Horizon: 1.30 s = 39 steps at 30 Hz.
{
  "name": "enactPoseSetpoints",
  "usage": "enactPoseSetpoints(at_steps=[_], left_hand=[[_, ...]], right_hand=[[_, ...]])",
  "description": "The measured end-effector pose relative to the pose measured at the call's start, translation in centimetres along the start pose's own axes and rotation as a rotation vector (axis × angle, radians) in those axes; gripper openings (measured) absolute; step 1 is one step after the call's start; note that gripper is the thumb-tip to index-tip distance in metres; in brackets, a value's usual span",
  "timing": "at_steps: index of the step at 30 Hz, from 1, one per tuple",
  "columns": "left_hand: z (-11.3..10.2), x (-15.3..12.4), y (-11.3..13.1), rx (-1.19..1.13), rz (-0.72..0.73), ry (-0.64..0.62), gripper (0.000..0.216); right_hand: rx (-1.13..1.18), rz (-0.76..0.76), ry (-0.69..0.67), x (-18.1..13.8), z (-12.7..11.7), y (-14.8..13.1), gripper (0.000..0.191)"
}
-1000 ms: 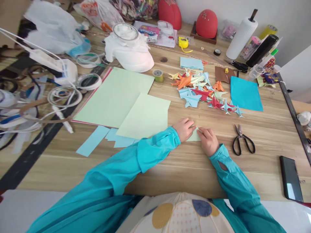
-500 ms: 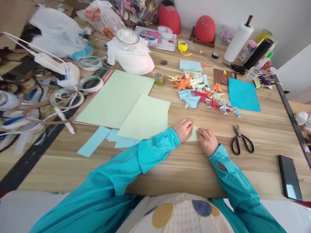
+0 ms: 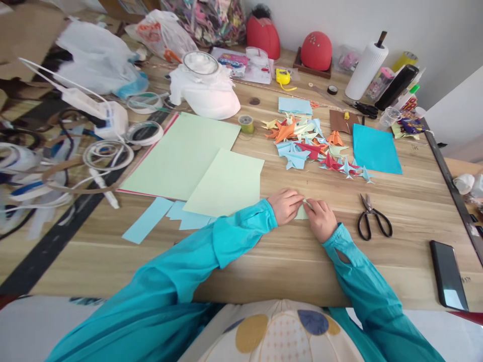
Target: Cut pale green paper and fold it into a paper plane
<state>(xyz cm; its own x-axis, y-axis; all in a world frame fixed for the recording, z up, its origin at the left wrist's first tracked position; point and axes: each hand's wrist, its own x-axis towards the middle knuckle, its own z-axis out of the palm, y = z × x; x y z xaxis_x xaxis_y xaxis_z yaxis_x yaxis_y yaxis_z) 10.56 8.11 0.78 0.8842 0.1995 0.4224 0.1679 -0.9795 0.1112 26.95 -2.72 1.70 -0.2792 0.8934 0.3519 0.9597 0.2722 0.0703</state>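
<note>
My left hand [image 3: 286, 205] and my right hand [image 3: 321, 219] meet on a small pale green folded paper [image 3: 302, 214] lying on the wooden table [image 3: 294, 256]. Both hands have curled fingers pressing and pinching the paper, which is mostly hidden beneath them. Beyond my hands lies a pile of several folded paper figures [image 3: 311, 143] in orange, red, blue and cream. Black scissors [image 3: 371, 221] rest just right of my right hand.
Two pale green sheets [image 3: 204, 161] and light blue strips [image 3: 145, 226] lie to the left. A teal sheet [image 3: 375, 149] sits at the right, a black phone [image 3: 448, 275] near the front right edge. Tape rolls, cables and bags crowd the left; a paper towel roll [image 3: 366, 65] stands at the back.
My hands have closed in over the small green paper, covering more of it. The view has tilted slightly, shifting the table contents a little downward in the picture.
</note>
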Motion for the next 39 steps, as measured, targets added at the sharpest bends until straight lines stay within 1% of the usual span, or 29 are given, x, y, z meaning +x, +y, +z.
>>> enactPoseSetpoints(at_steps=[4,6,9,12,14,16,19,22,28,33,39], left_hand=[[0.0,-0.4,-0.1,-0.019,0.038,0.057,0.029],[0.3,-0.6,-0.1,-0.004,0.059,0.062,0.029],[0.9,-0.6,-0.2,0.028,0.052,-0.001,0.03],[1.2,-0.4,-0.1,0.042,0.031,-0.062,0.031],[1.2,-0.2,0.1,0.056,0.028,-0.097,0.03],[1.0,0.0,0.3,0.082,0.016,-0.142,0.03],[0.7,0.4,0.7,0.115,-0.008,-0.198,0.029],[0.3,0.9,1.0,0.128,-0.025,-0.224,0.028],[0.2,1.2,1.1,0.133,-0.035,-0.243,0.029],[0.6,0.7,0.8,0.114,-0.034,-0.194,0.031],[0.3,-0.1,1.4,0.102,-0.033,-0.099,0.033]], right_hand=[[0.024,0.031,-0.048,-0.2,0.3,0.0,0.028],[0.054,0.048,-0.053,-0.2,0.4,0.0,0.028],[0.106,0.099,-0.077,0.0,0.2,0.0,0.028],[0.12,0.163,-0.131,0.4,-0.3,-0.3,0.029],[0.066,0.192,-0.184,0.8,-0.8,-0.7,0.037],[-0.008,0.187,-0.25,1.1,-1.3,-1.2,0.043],[-0.08,0.162,-0.307,1.2,-1.8,-1.7,0.045],[-0.095,0.159,-0.284,0.6,-1.9,-1.8,0.04],[-0.103,0.167,-0.141,-2.1,-2.4,-0.8,0.03],[-0.067,0.163,-0.042,-3.3,-3.2,-0.2,0.025],[-0.049,0.194,-0.017,-2.4,-3.0,-0.5,0.024]])
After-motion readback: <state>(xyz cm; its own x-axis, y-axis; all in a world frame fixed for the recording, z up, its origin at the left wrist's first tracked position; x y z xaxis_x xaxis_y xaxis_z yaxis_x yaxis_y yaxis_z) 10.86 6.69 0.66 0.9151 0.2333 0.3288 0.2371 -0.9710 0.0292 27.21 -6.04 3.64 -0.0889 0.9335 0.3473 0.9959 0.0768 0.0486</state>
